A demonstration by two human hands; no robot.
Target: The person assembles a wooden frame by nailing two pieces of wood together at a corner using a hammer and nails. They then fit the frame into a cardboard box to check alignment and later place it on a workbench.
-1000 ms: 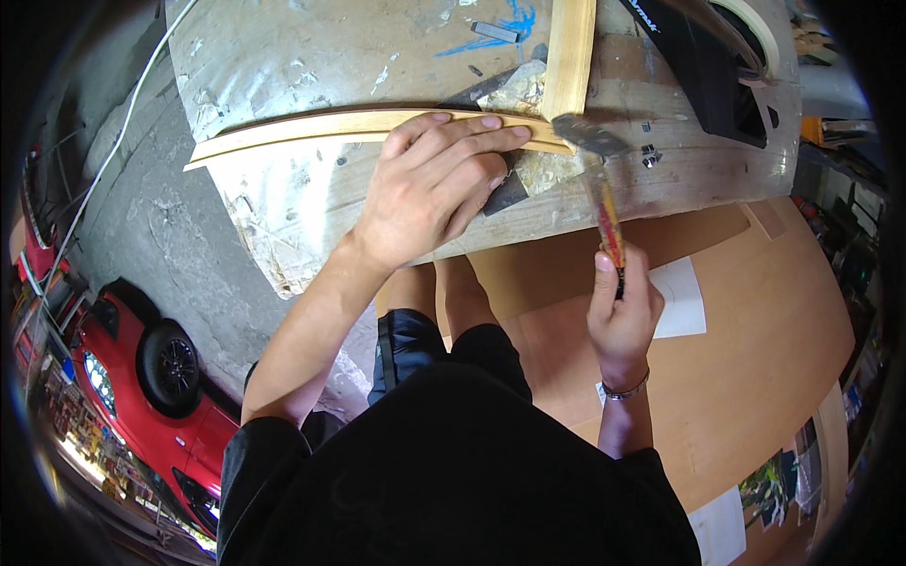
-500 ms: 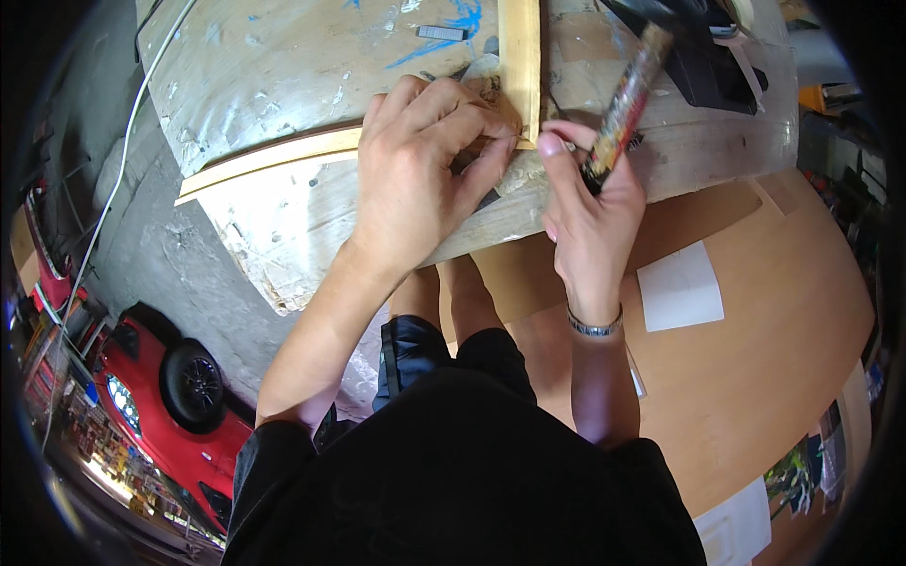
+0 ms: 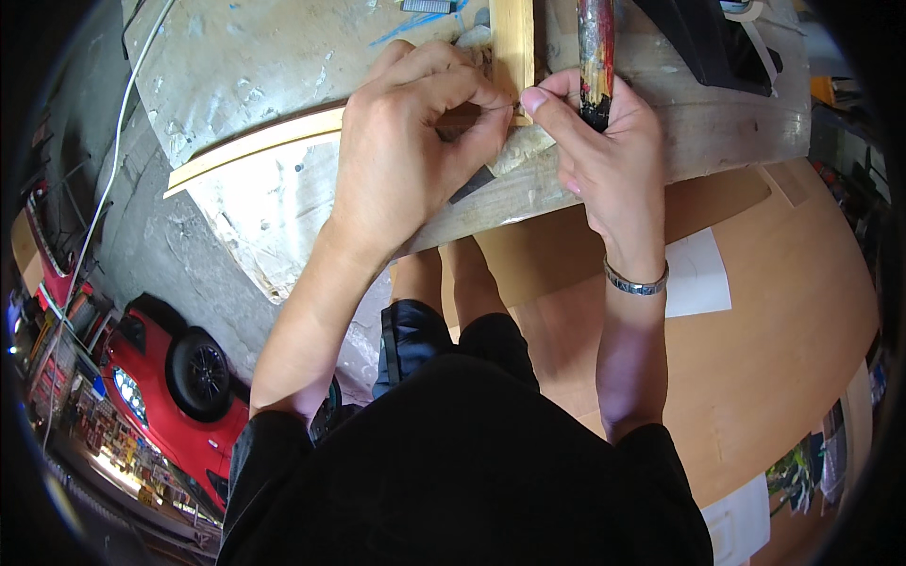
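Two pale wooden strips meet at a corner on the worn work surface: a long strip (image 3: 269,143) running left and an upright strip (image 3: 513,47) running away from me. My left hand (image 3: 396,132) lies over the long strip, thumb and forefinger pinched at the corner; anything between the fingertips is too small to make out. Close beside it, my right hand (image 3: 623,151) is closed on a paint-stained handle (image 3: 595,57), black at its lower end, pointing away from me. Its working end cannot be made out. The right thumb and forefinger also meet near the corner.
The work surface (image 3: 236,90) has blue paint marks and a small grey ribbed piece (image 3: 427,7). A black object (image 3: 708,47) lies at far right. Below stands a large brown sheet (image 3: 774,349) with white paper (image 3: 698,274). A red car (image 3: 156,396) and a white cable (image 3: 111,179) are left.
My right hand has moved a little up and right, and the handle has swung from slanting right to nearly straight. My left hand stays pinched at the corner. The whole view has shifted slightly.
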